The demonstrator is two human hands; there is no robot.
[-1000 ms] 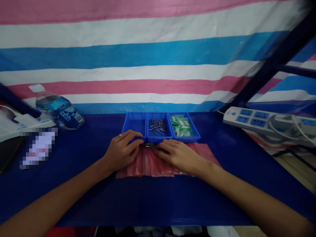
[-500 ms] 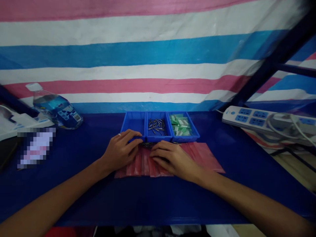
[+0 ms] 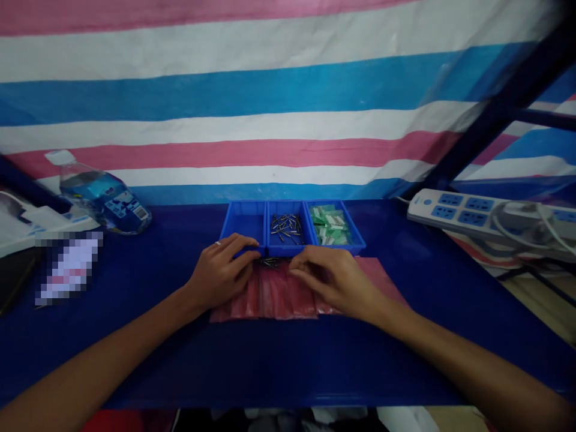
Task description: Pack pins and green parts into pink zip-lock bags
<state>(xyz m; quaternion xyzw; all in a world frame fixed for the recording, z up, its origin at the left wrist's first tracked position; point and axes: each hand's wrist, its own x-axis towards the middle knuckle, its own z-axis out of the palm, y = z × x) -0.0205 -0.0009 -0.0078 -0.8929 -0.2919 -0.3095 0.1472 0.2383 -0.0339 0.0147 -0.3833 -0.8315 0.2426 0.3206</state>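
Observation:
Overlapping pink plastic bags (image 3: 283, 297) lie in a row on the blue table in front of me. My left hand (image 3: 222, 267) rests on their left end, its bent fingers apart and its fingertips by the pile. Small dark metal pins (image 3: 270, 262) lie heaped at the bags' top edge, between my two hands. Over the right part of the bags is my right hand (image 3: 333, 277), with thumb and fingers curled together; anything in its grasp is hidden. Beyond stand three joined blue bins: a bare left bin (image 3: 245, 223), one with metal pins (image 3: 286, 228), and one with green-and-clear packets (image 3: 330, 225).
A bottle with a blue label (image 3: 108, 198) leans at the back left, near a white power strip (image 3: 72, 225) and a blurred-out item (image 3: 69, 267). Another power strip (image 3: 468, 207) with cables sits at the right. Behind hangs a striped sheet (image 3: 270, 96).
My right hand has shifted right along the bags, widening the gap between my hands and showing more of the bags. My left hand stays nearly still.

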